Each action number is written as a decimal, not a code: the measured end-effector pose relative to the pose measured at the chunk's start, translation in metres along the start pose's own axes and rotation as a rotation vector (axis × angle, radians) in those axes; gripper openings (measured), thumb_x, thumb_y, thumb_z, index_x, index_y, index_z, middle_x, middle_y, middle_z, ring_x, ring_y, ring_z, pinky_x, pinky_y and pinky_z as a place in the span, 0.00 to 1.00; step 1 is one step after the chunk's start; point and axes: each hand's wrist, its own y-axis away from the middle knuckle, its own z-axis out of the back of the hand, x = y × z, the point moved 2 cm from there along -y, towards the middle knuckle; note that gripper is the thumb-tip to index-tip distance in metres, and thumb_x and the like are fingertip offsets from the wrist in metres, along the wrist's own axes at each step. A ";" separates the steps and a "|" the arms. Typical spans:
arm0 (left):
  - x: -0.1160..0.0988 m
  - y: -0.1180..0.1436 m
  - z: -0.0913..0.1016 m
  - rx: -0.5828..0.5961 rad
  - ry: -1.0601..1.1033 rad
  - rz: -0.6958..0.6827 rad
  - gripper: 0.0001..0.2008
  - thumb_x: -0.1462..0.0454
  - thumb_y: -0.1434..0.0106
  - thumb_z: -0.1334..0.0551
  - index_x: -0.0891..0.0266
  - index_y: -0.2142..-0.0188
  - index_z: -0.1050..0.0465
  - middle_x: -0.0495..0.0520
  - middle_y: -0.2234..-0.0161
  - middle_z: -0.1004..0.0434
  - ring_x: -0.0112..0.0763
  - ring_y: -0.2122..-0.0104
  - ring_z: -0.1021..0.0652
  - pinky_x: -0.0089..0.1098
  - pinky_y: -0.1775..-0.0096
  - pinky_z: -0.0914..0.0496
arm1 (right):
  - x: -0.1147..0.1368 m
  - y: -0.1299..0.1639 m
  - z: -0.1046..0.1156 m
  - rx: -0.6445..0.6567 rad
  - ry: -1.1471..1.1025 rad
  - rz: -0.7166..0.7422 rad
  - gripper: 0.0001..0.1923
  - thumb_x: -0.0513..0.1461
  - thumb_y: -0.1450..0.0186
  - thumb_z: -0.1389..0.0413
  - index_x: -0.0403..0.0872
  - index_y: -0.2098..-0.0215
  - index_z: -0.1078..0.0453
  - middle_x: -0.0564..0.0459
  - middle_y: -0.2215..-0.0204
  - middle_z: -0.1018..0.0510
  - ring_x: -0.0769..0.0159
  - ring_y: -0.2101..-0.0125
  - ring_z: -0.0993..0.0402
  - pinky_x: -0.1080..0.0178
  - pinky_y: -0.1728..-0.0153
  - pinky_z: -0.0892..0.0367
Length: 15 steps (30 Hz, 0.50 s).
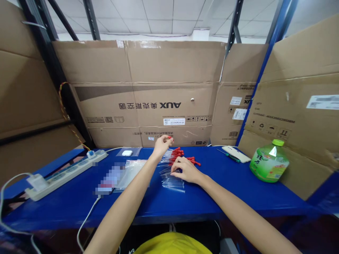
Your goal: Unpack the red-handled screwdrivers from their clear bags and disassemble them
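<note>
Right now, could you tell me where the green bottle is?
The green bottle stands at the right end of the blue table, against the cardboard, right of the white remote.

The flat thing (pixel 109 180) left of centre is blurred out, no idea what it is. The right hand (pixel 186 170) covers part of the clear tubes (pixel 173 182), so the count's a mystery. The power strip's white cable (pixel 12 180) runs off the left edge.
</note>
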 end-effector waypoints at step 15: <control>0.025 0.038 -0.015 0.356 -0.432 -0.098 0.14 0.54 0.39 0.37 0.64 0.68 0.25 0.49 0.75 0.23 0.28 0.75 0.26 0.27 0.70 0.35 | -0.029 0.004 0.021 -0.284 0.233 -0.191 0.12 0.42 0.32 0.41 0.48 0.52 0.31 0.50 0.62 0.22 0.59 0.60 0.30 0.60 0.59 0.41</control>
